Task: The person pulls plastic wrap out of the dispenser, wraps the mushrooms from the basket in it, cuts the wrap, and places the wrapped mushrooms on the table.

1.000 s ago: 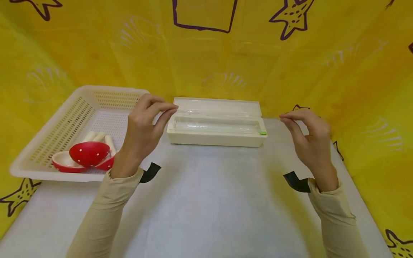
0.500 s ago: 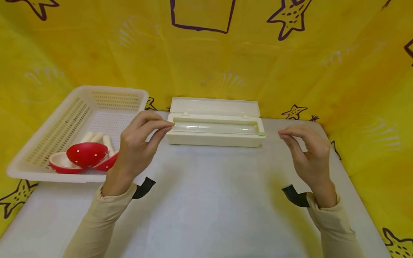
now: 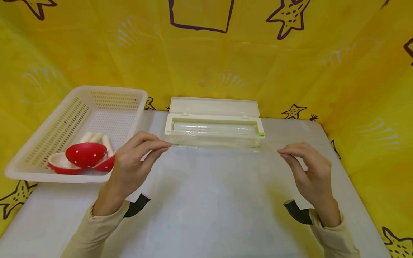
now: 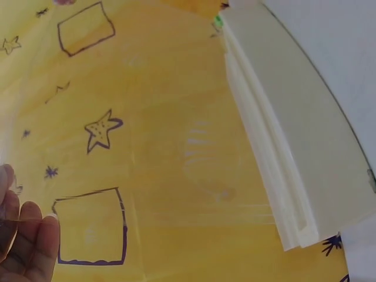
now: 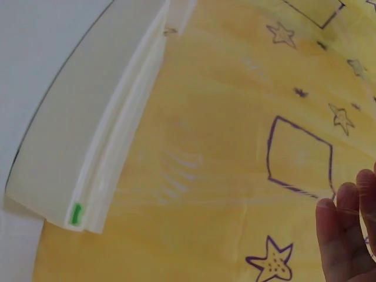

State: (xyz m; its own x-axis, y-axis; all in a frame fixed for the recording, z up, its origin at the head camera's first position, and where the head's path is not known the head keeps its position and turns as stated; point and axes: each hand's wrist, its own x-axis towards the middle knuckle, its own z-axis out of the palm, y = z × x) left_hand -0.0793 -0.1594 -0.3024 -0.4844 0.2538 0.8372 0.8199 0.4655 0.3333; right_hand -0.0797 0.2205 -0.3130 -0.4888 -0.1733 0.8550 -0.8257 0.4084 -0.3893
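A sheet of clear cling film [image 3: 213, 140] stretches between my two hands, in front of a cream dispenser box [image 3: 214, 118] whose lid stands up at the back. My left hand [image 3: 135, 165] pinches the film's left corner between thumb and fingertips. On the other side, my right hand [image 3: 308, 172] pinches the right corner the same way. Inside the box lies the film roll [image 3: 213, 128], with a green tab at the right end. In the left wrist view the taut film [image 4: 164, 135] runs from the fingers [image 4: 41, 241] to the box [image 4: 299, 117].
A white plastic basket [image 3: 19, 173] stands at the left, close to my left forearm. Red dotted bowl-shaped pieces [image 3: 85, 154] with white stems [image 3: 106, 143] lie in it. A yellow patterned sheet [image 3: 206, 64] hangs behind the white-covered table [image 3: 213, 208].
Both hands have come down and toward me, from level with the box's open top to in front of it. The film's edge has come forward with them over the box's front.
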